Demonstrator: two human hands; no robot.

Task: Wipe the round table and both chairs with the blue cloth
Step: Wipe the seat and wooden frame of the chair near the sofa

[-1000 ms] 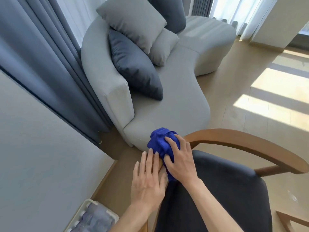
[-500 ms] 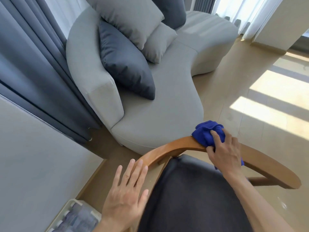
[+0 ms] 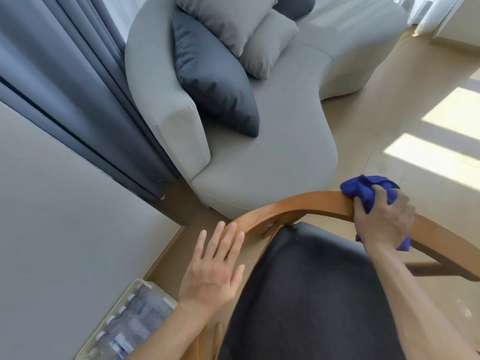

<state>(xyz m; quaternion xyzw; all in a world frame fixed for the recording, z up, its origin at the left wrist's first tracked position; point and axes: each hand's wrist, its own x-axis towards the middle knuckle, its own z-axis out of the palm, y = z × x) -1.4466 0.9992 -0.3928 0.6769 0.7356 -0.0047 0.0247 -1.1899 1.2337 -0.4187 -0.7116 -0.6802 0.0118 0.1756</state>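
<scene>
A chair with a curved wooden back rail [image 3: 298, 203] and a dark seat cushion [image 3: 311, 294] fills the lower right. My right hand [image 3: 381, 219] grips the bunched blue cloth [image 3: 363, 190] and presses it on top of the rail, right of its middle. My left hand [image 3: 215, 266] lies flat with straight, spread fingers at the rail's left end, fingertips touching the wood. The round table and the second chair are out of view.
A light grey curved sofa [image 3: 272, 157] with dark and grey cushions [image 3: 213, 76] stands just beyond the chair. Dark blue curtains [image 3: 65, 87] hang at the left above a pale wall. A pack of water bottles [image 3: 130, 323] sits on the wooden floor [image 3: 389, 120].
My right hand has slid the blue cloth rightward along the wooden rail, from its left end to past the middle. My left hand has stayed flat near the rail's left end.
</scene>
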